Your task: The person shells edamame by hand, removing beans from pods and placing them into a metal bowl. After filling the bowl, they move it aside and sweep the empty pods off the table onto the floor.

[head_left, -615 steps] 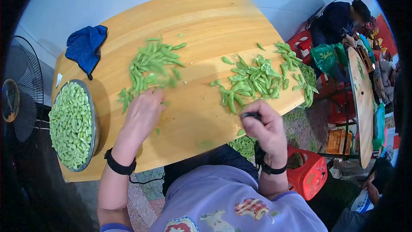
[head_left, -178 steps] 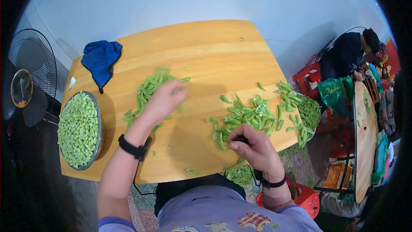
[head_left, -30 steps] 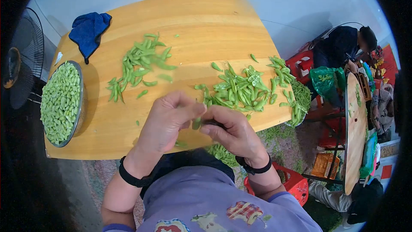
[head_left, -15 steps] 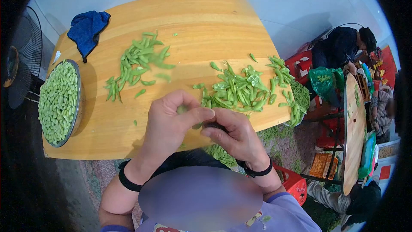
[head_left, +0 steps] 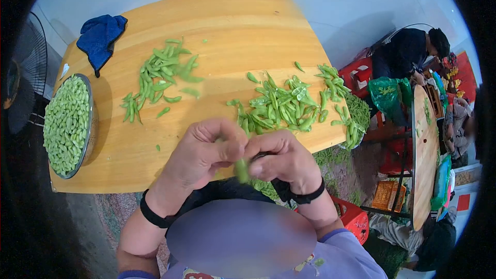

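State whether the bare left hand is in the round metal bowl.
No, the left hand is beside the bare right hand, away from the bowl.

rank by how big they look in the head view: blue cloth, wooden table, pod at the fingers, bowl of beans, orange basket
1. Wooden table
2. Bowl of beans
3. Blue cloth
4. Orange basket
5. Pod, blurred

The basket sits farther off, so its true rank is unsure.

No legible text, label, brand, number or sign on anything in view.
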